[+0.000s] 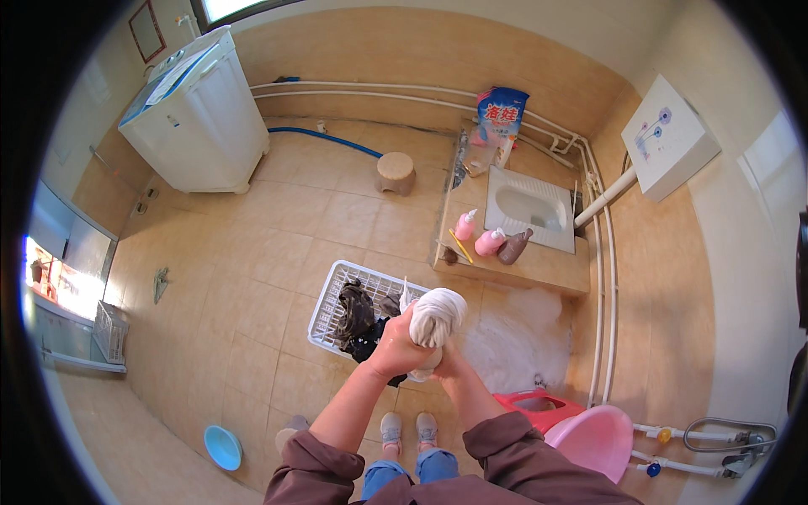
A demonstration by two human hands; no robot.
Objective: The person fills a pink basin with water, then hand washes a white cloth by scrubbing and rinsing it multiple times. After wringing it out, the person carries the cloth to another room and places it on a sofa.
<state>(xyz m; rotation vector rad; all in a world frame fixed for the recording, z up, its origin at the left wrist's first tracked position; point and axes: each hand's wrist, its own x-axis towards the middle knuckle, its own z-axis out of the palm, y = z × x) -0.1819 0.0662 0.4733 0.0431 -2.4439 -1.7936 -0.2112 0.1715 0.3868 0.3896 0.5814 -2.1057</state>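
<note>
A twisted, bunched white cloth (437, 315) is gripped between both hands, held up in front of me. My left hand (399, 341) wraps around it from the left side. Partly hidden behind the cloth, my right hand (446, 360) holds its lower part. Below the hands, a white plastic basket (324, 319) rests on the tiled floor. Dark garments (355, 309) lie inside it, and some dark cloth hangs near its front edge. My hands and the cloth cover the basket's right side.
Foamy water (517, 338) spreads over the floor at right. Behind it, a raised step holds a squat toilet (530, 205), pink pump bottles (489, 242) and a brown bottle (516, 246). A pink basin (596, 442), stool (396, 172), washing machine (202, 126) and blue basin (223, 447) stand around.
</note>
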